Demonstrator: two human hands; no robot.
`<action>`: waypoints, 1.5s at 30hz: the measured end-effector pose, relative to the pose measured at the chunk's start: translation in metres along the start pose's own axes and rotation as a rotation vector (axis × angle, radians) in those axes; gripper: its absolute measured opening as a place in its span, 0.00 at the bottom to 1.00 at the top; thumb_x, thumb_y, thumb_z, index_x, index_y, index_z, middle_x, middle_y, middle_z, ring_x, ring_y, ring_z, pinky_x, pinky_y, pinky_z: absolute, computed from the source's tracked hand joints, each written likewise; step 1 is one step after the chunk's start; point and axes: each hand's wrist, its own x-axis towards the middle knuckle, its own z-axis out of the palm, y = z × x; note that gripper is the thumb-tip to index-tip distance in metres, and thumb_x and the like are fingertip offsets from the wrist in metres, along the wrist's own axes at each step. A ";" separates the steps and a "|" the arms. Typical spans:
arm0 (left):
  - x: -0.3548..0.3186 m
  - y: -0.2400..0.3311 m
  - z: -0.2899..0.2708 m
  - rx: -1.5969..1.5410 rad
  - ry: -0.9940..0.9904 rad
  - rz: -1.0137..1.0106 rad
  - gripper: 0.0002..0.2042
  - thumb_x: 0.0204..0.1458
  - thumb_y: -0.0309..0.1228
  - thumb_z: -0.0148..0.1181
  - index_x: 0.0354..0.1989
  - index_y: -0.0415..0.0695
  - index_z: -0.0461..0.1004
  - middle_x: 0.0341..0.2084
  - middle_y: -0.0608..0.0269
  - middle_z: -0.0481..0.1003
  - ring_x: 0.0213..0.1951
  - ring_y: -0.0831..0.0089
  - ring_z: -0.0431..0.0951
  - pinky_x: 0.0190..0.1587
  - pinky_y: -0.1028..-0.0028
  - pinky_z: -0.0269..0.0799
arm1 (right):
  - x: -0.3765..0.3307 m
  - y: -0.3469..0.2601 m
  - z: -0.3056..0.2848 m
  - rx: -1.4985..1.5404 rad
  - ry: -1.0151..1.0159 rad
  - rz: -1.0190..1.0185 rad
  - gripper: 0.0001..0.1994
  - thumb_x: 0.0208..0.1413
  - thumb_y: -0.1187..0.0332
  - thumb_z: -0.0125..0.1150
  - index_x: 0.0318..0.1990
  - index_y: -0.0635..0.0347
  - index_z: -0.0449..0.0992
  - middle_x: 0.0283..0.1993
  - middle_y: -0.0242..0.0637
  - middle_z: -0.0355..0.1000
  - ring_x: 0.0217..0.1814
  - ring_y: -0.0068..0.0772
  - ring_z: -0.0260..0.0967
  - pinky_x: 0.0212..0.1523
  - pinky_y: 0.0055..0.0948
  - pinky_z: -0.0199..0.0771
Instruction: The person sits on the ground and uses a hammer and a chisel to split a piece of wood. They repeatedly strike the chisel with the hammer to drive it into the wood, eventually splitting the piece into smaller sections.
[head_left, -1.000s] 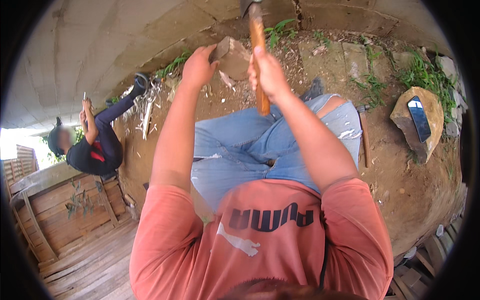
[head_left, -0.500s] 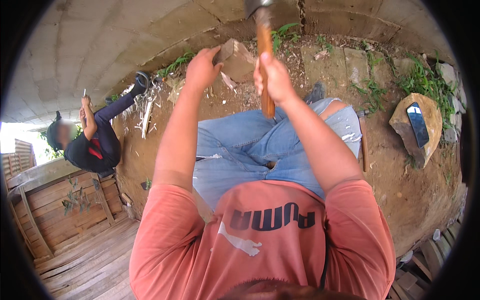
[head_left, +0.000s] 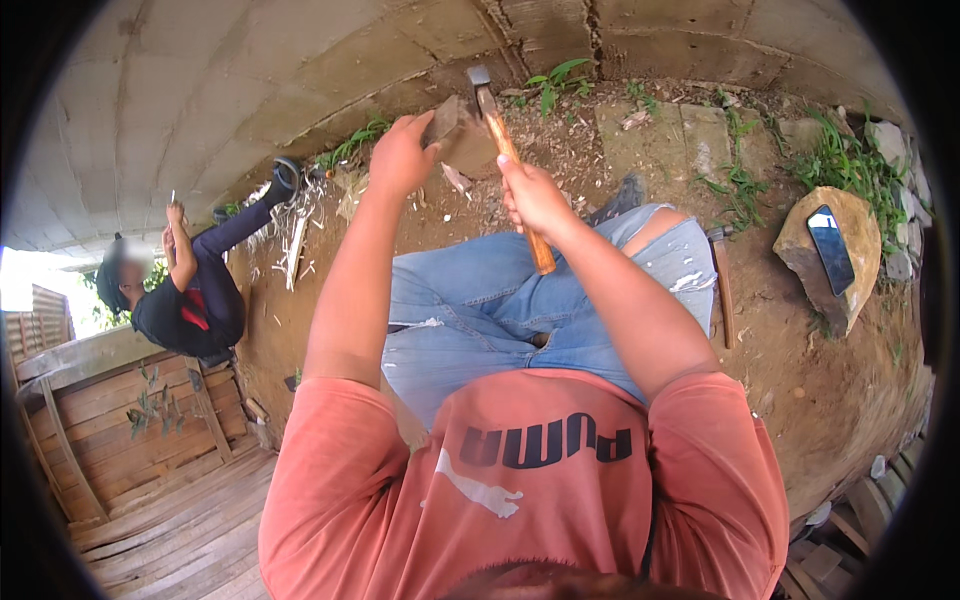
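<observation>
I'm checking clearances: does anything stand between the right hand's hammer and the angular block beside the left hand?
Nothing visible stands between the hammer in the right hand and the angular block. The left hand is at the block's left side, not between them; depth is hard to judge from this view.

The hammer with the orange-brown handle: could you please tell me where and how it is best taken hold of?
The hammer is probably best gripped by the lower half of its handle, from the near right, as the right hand does. The handle is slim and straight, suiting a wrapping grip; its butt slants toward the jeans, and the left hand and block lie leftward.
</observation>
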 end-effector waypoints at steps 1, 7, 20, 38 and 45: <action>0.000 -0.003 0.000 0.002 -0.005 -0.012 0.28 0.54 0.32 0.72 0.66 0.47 0.76 0.56 0.51 0.78 0.56 0.48 0.80 0.58 0.56 0.78 | 0.004 0.002 -0.005 0.023 -0.036 0.001 0.25 0.77 0.41 0.47 0.36 0.52 0.67 0.23 0.24 0.63 0.17 0.21 0.58 0.18 0.28 0.66; -0.004 0.000 0.005 -0.038 0.005 0.006 0.28 0.54 0.33 0.73 0.66 0.47 0.76 0.57 0.51 0.78 0.56 0.47 0.79 0.58 0.56 0.77 | -0.005 -0.024 -0.004 0.225 -0.088 -0.272 0.26 0.77 0.39 0.45 0.39 0.53 0.68 0.25 0.25 0.64 0.20 0.20 0.61 0.20 0.26 0.66; 0.001 0.009 -0.002 -0.049 0.011 -0.008 0.28 0.54 0.31 0.72 0.66 0.46 0.76 0.55 0.50 0.79 0.56 0.48 0.79 0.58 0.57 0.77 | -0.001 -0.024 -0.009 0.234 -0.065 -0.231 0.27 0.75 0.36 0.45 0.40 0.54 0.67 0.24 0.26 0.63 0.20 0.21 0.59 0.21 0.26 0.65; 0.005 -0.011 -0.003 0.022 0.016 0.018 0.29 0.54 0.32 0.73 0.66 0.47 0.76 0.55 0.51 0.79 0.57 0.48 0.79 0.58 0.57 0.78 | 0.000 -0.018 -0.002 0.285 -0.101 0.043 0.27 0.76 0.39 0.45 0.35 0.53 0.68 0.21 0.26 0.63 0.17 0.23 0.59 0.18 0.30 0.66; 0.003 0.003 -0.002 -0.047 -0.015 0.023 0.28 0.55 0.31 0.72 0.67 0.46 0.76 0.57 0.48 0.79 0.59 0.47 0.78 0.61 0.56 0.76 | 0.001 -0.013 -0.014 0.145 -0.021 -0.179 0.29 0.77 0.38 0.42 0.34 0.55 0.68 0.22 0.28 0.64 0.18 0.23 0.61 0.19 0.30 0.68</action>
